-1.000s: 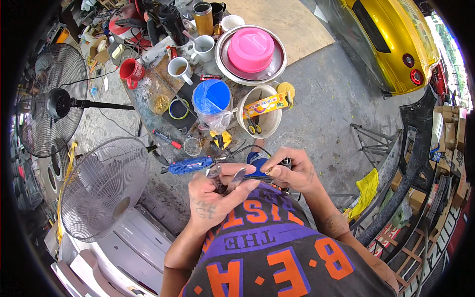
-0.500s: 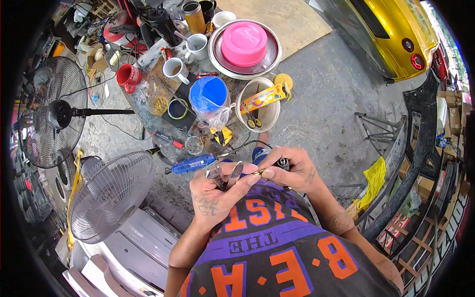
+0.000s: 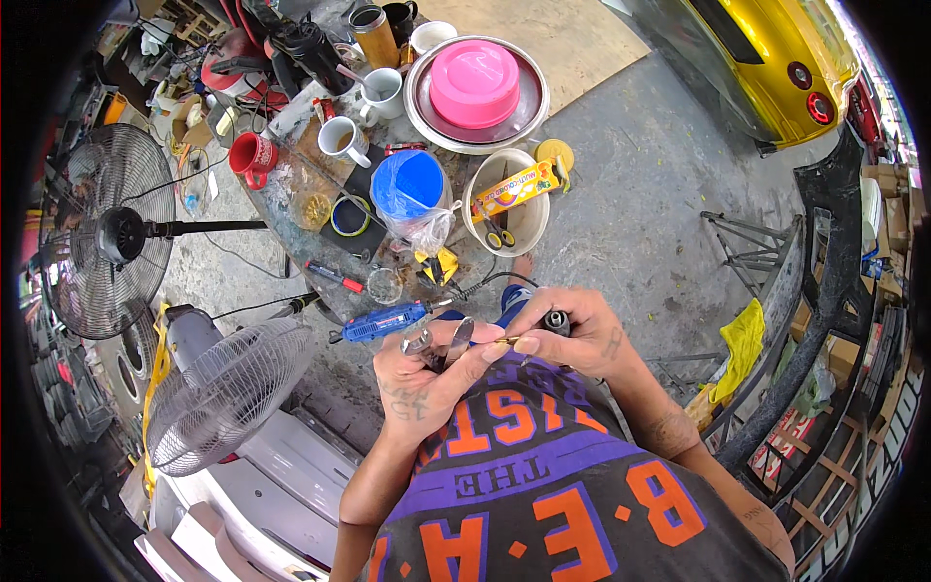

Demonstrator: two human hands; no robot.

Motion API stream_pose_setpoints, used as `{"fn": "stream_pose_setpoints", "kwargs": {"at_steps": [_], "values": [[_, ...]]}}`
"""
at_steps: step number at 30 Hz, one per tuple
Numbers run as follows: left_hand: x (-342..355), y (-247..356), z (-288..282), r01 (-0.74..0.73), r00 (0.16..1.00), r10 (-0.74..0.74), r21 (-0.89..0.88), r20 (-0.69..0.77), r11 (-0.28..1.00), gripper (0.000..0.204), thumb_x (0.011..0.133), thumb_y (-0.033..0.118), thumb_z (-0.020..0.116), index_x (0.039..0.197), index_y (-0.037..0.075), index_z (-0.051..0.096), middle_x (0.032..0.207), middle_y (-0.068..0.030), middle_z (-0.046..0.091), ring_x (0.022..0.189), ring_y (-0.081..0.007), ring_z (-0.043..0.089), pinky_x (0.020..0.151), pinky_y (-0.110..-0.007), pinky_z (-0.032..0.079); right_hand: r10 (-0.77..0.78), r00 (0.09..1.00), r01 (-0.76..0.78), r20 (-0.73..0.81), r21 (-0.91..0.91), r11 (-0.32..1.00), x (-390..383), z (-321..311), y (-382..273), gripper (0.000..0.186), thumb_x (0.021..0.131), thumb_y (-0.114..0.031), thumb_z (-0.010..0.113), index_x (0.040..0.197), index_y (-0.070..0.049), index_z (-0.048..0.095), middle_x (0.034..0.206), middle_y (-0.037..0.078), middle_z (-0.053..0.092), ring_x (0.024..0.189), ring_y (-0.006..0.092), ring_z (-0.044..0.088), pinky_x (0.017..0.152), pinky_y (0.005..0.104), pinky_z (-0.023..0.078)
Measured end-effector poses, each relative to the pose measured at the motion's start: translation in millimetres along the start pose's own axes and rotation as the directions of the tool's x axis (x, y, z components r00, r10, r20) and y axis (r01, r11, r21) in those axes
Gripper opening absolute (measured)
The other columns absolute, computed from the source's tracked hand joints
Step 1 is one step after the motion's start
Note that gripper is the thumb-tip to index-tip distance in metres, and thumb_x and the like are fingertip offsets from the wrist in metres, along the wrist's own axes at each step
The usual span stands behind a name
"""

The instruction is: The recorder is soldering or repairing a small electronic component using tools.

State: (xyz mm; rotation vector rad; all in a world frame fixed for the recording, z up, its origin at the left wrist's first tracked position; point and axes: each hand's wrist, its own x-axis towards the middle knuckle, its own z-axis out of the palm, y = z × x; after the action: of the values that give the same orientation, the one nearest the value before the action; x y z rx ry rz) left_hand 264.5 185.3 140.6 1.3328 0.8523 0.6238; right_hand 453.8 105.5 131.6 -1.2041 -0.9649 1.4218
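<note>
In front of my chest, both hands meet fingertip to fingertip at a small brass-coloured piece (image 3: 510, 340), too small to name. My left hand (image 3: 423, 380) is closed, with a shiny silver metal tool (image 3: 460, 341) of unclear kind sticking up between its fingers. My right hand (image 3: 574, 330) pinches the piece from the other side. A black cylindrical tool end (image 3: 556, 321) with a metal tip lies tucked in that hand; its body is hidden. Just beyond my left hand rests a blue rotary tool (image 3: 383, 322) with a black cord.
On the table stand a blue-lidded tub (image 3: 411, 182) in plastic, a white bucket (image 3: 473, 225) holding scissors and a yellow box, a steel basin (image 3: 529, 112) with a pink bowl, and several mugs. Two fans, one a black fan (image 3: 121, 233), are at left. A yellow car body (image 3: 776, 58) stands far right.
My view has shifted slightly, so the fans appear a little further right. Both hands keep their grip, with only a slight change of tilt.
</note>
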Motion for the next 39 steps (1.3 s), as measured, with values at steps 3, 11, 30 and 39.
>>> {"fn": "stream_pose_setpoints", "kwargs": {"at_steps": [3, 11, 30, 39], "values": [[-1, 0, -2, -0.014, 1.0, 0.013, 0.001, 0.022, 1.0, 0.015, 0.08, 0.006, 0.076, 0.093, 0.0, 0.072, 0.07, 0.0006, 0.066, 0.061, -0.0012, 0.053, 0.054, -0.018, 0.042, -0.011, 1.0, 0.012, 0.013, -0.026, 1.0, 1, 1, 0, 0.016, 0.088, -0.016, 0.067, 0.096, -0.001, 0.066, 0.092, 0.007, 0.069, 0.089, 0.0136, 0.063, 0.081, 0.0274, 0.047], [0, 6, -6, -0.005, 0.999, 0.004, 0.019, 0.034, 1.0, 0.014, 0.081, 0.005, 0.075, 0.094, 0.0, 0.072, 0.071, -0.0013, 0.068, 0.06, -0.0025, 0.056, 0.054, -0.019, 0.044, 0.077, 0.978, -0.057, 0.193, -0.108, 0.993, 7, -1, -4, 0.023, 0.087, -0.022, 0.069, 0.096, -0.002, 0.065, 0.083, 0.008, 0.068, 0.077, 0.0139, 0.063, 0.07, 0.0286, 0.046], [12, 25, -26, -0.174, 0.936, 0.069, 0.283, 0.345, 0.943, 0.019, 0.081, 0.01, 0.073, 0.099, 0.002, 0.071, 0.067, -0.0088, 0.066, 0.057, -0.016, 0.064, 0.052, -0.026, 0.047, 0.139, 0.891, -0.087, 0.433, -0.139, 0.986, 16, 9, -8, 0.036, 0.089, -0.035, 0.066, 0.106, -0.003, 0.066, 0.09, 0.01, 0.07, 0.084, 0.0204, 0.068, 0.076, 0.0312, 0.05], [15, 19, -26, -0.198, 0.924, 0.064, 0.33, 0.377, 0.923, 0.018, 0.081, 0.009, 0.073, 0.098, 0.002, 0.071, 0.073, -0.0099, 0.069, 0.06, -0.0192, 0.067, 0.053, -0.028, 0.049, 0.209, 0.876, -0.159, 0.435, -0.149, 0.976, 15, 8, -4, 0.04, 0.09, -0.035, 0.065, 0.116, -0.004, 0.063, 0.096, 0.01, 0.069, 0.087, 0.0184, 0.066, 0.078, 0.0306, 0.049]]}}
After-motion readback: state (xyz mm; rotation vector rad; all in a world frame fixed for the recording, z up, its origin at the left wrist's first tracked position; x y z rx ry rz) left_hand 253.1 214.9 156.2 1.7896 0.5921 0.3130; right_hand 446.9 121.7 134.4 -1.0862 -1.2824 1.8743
